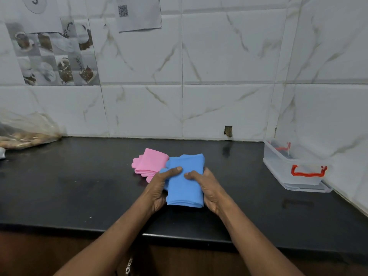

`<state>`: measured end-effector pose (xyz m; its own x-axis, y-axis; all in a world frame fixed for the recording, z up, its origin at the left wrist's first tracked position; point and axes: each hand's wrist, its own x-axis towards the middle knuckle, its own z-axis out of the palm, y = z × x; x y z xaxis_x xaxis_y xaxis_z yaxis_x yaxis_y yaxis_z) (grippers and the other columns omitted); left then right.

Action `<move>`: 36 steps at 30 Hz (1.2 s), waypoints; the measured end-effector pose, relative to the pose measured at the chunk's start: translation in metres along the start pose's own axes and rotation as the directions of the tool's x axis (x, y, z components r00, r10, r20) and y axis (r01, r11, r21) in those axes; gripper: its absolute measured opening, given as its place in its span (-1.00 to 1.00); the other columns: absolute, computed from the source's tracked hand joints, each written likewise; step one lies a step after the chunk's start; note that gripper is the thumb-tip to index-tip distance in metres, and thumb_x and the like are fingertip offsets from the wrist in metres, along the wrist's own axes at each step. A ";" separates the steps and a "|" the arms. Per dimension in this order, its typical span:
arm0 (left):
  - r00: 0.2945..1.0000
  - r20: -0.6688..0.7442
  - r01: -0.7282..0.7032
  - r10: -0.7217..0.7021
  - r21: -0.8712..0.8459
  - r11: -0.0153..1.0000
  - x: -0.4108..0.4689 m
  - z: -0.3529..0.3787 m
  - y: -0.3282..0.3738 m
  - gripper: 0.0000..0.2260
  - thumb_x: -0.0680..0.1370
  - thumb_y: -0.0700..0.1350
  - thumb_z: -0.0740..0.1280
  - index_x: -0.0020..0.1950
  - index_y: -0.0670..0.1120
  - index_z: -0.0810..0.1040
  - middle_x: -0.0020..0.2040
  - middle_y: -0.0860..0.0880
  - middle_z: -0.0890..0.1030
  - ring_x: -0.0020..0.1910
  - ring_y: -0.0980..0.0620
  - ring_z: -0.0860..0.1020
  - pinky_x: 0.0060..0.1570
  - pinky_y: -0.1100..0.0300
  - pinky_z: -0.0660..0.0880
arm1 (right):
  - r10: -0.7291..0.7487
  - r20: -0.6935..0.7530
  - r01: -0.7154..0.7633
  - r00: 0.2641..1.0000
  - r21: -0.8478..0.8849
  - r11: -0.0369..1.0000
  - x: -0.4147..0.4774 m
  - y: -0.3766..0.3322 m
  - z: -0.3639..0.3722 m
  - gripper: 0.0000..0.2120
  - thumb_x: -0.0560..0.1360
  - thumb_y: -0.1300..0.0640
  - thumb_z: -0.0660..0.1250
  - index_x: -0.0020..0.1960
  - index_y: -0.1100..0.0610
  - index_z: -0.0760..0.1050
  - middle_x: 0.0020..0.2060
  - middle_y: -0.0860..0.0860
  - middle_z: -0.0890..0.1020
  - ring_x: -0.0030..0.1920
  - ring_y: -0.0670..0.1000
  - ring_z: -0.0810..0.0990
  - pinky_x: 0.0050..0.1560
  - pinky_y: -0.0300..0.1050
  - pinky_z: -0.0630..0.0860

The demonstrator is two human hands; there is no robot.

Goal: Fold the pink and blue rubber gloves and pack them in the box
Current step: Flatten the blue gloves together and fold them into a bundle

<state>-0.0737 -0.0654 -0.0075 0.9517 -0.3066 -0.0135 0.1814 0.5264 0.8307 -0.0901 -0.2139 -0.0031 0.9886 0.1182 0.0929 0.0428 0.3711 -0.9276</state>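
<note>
The folded blue rubber gloves (185,188) lie at the middle of the black counter (79,186). My left hand (159,188) grips their left edge, thumb on top. My right hand (207,188) grips the right edge in the same way. The folded pink rubber gloves (149,162) rest just behind and to the left, their fingertips pointing left, partly under the blue pair. A clear plastic box (294,164) with red latch handles stands open at the counter's far right, against the side wall.
A crumpled plastic bag (25,130) with brownish contents lies at the back left. Tiled walls close off the back and the right side. The counter's front edge (179,236) runs just under my forearms.
</note>
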 end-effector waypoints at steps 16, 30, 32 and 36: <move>0.978 0.048 -0.206 0.201 0.178 0.962 0.003 0.000 -0.005 -0.66 0.39 -0.17 0.52 0.16 -0.11 0.62 0.14 -0.23 0.66 0.08 -0.20 0.65 -0.01 -0.09 0.62 | -0.499 -0.442 0.057 0.746 -0.703 0.708 -0.003 0.008 0.010 -0.20 0.46 -0.28 0.30 0.48 0.19 0.16 0.40 0.08 0.30 0.32 0.07 0.41 0.14 -0.17 0.41; 0.987 0.161 -0.041 0.012 0.177 0.983 0.002 -0.002 -0.001 -0.61 0.41 -0.22 0.52 0.22 -0.20 0.60 0.21 -0.27 0.61 0.19 -0.24 0.60 0.12 -0.14 0.56 | -0.186 -0.412 0.034 0.892 -0.350 0.936 0.006 0.006 0.009 -0.61 0.58 -0.17 0.17 0.03 0.16 0.49 0.01 0.20 0.62 -0.05 0.21 0.65 -0.01 0.23 0.61; 0.991 0.132 -0.057 0.022 0.268 0.962 0.002 -0.002 0.001 -0.60 0.41 -0.25 0.51 0.23 -0.23 0.58 0.19 -0.27 0.62 0.17 -0.23 0.61 0.14 -0.12 0.56 | -0.234 -0.430 -0.041 0.872 -0.540 0.841 0.008 0.007 0.007 -0.56 0.57 -0.22 0.11 0.01 0.16 0.46 0.08 0.17 0.55 -0.05 0.13 0.59 -0.01 0.09 0.56; 0.999 -0.018 -0.026 0.032 0.301 0.953 0.012 -0.004 0.018 -0.60 0.39 -0.35 0.48 0.21 -0.27 0.56 0.12 -0.28 0.65 0.08 -0.25 0.65 0.05 -0.13 0.60 | -0.341 -0.409 -0.037 0.847 -0.684 0.729 0.006 0.007 0.002 -0.50 0.57 -0.22 0.12 0.27 0.16 0.38 0.24 0.10 0.39 0.08 0.10 0.52 0.05 -0.06 0.42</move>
<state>-0.0576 -0.0564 0.0052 0.9614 -0.2752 0.0035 0.0740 0.2707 0.9598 -0.0837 -0.2092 -0.0083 0.8815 -0.4026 0.2467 0.0931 -0.3640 -0.9267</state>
